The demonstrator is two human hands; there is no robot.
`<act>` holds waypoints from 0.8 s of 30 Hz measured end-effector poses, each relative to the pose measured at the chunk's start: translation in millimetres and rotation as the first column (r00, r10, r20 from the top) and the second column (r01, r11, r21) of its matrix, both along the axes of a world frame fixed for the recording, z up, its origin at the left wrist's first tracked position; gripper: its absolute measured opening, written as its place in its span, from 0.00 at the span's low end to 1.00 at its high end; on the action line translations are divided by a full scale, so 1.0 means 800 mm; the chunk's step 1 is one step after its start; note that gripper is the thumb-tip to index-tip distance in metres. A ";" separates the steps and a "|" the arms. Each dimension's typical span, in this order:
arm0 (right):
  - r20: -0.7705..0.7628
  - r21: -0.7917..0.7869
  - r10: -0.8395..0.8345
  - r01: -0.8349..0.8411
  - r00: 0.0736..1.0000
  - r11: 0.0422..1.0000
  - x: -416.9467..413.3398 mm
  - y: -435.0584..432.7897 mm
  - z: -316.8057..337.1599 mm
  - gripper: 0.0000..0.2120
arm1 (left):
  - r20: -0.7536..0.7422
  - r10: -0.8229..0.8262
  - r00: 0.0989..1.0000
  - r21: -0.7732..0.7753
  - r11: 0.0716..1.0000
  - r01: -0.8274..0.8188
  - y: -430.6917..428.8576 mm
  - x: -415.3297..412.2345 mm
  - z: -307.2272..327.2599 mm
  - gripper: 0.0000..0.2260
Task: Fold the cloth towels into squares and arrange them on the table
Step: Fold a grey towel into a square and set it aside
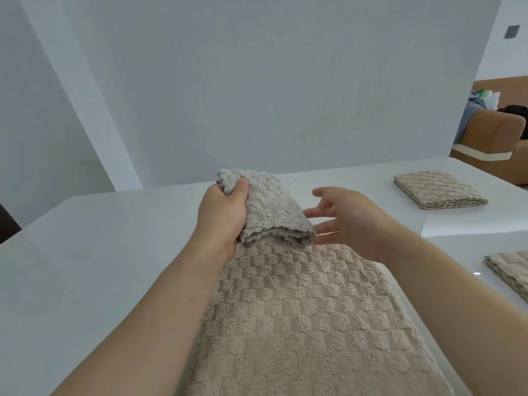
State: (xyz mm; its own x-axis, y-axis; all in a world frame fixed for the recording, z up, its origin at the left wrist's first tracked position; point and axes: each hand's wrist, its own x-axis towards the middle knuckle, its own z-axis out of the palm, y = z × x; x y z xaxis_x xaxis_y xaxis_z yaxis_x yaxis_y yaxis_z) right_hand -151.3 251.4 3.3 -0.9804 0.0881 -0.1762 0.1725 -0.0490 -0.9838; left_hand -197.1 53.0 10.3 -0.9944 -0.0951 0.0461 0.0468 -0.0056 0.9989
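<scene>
A grey fluffy towel (270, 208) is bunched and lifted above the white table (100, 252), with my left hand (224, 212) shut on its upper left corner. My right hand (347, 221) hovers just to its right, fingers spread, fingertips near the towel's lower right edge, holding nothing. Beneath both lies a large beige waffle-textured towel (308, 332), spread flat and running toward me. A folded beige towel square (438, 190) rests at the far right of the table. Another folded beige towel (511, 274) shows partly at the right edge.
A white wall stands right behind the table's far edge. A brown sofa (494, 135) with clothes and bags on it is at the far right, beyond the table. A dark object (7, 224) shows at the left edge.
</scene>
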 end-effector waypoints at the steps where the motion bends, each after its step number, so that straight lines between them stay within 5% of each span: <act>1: 0.045 -0.057 -0.020 0.022 0.999 0.998 -0.001 0.001 0.001 0.16 | -0.023 -0.038 0.999 -0.014 0.999 0.038 0.003 0.004 0.001 0.09; 6: 0.101 -0.168 0.020 -0.003 0.995 0.986 -0.005 -0.008 -0.008 0.26 | -0.059 -0.201 0.978 -0.054 0.979 0.198 0.022 0.020 -0.002 0.12; 10: -0.016 0.116 -0.158 0.159 0.987 0.980 -0.008 -0.012 -0.011 0.27 | -0.077 -0.168 0.983 -0.152 0.976 0.155 0.023 0.017 -0.012 0.21; 15: -0.217 0.594 -0.194 0.287 0.957 0.752 -0.002 -0.017 -0.016 0.25 | -0.084 -0.107 0.991 -0.247 0.965 0.083 0.020 0.009 -0.031 0.18; 24: -0.159 0.569 -0.226 0.277 0.961 0.774 0.001 -0.015 -0.019 0.22 | -0.099 -0.137 0.986 -0.177 0.977 0.118 0.017 0.002 -0.044 0.19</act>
